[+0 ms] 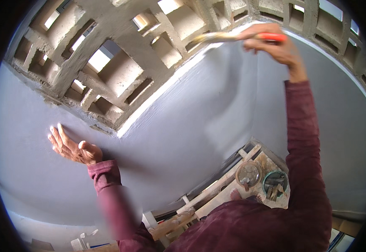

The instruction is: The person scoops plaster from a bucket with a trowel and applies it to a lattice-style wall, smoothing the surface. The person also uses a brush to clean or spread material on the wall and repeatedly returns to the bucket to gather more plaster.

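Note:
My right hand (pixel 271 42), raised at the upper right, is closed around a paintbrush (pixel 216 38) with a red handle end. Its pale, slightly blurred bristles point left, at the lower edge of the concrete lattice (pixel 120 63) by the white strip (pixel 166 90). Whether the bristles touch the surface, I cannot tell. My left hand (pixel 74 148) rests with fingers spread against the grey-blue wall (pixel 170 147), just below the lattice's left corner. Nothing is held in it.
Below me is a wooden scaffold platform (pixel 220 197). On it stand a round container (pixel 248 174) and a teal bucket (pixel 275 185) with tools inside. Odds and ends (pixel 82 242) lie at the lower left. The lattice has several deep openings.

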`<state>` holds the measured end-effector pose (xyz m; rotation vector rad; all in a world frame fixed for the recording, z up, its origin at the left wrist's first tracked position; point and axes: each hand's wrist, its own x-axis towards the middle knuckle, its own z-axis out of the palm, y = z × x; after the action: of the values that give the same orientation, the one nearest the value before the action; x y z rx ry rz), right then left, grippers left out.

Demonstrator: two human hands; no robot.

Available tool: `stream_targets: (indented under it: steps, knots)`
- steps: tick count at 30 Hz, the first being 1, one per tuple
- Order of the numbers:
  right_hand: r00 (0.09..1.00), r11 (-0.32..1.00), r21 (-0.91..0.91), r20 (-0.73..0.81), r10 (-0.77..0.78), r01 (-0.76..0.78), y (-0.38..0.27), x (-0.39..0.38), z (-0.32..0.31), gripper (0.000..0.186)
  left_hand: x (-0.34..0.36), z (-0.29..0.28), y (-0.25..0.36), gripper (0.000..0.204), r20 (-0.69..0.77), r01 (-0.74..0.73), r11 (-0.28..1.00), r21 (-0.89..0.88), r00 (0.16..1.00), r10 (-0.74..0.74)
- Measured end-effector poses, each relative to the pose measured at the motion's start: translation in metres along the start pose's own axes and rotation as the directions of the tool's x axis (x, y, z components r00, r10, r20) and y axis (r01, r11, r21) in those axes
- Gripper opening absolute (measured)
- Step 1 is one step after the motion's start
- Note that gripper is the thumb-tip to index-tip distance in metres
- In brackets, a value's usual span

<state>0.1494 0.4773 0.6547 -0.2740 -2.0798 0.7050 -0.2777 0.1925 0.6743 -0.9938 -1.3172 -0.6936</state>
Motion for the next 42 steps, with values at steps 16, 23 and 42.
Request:
stream_targets:
  steps: [16, 23, 42]
  knots:
    - [-0.132, 0.326, 0.680, -0.530, 0.838, -0.657, 0.031, -0.578, 0.128, 0.016, -0.240, -0.109, 0.115, 0.049, 0.774, 0.471, 0.812, -0.345, 0.632, -0.038]
    - [-0.454, 0.025, 0.900, -0.243, 0.857, -0.435, 0.092, -0.739, 0.231, 0.021, -0.505, -0.224, 0.261, 0.079, 0.334, 0.564, 0.821, 0.093, -0.794, 0.508]
    - [-0.666, 0.023, 0.817, -0.485, 0.567, -0.576, 0.347, -0.845, 0.364, 0.021, -0.613, -0.229, 0.306, 0.054, 0.380, 0.241, 0.917, -0.317, -0.854, 0.356]
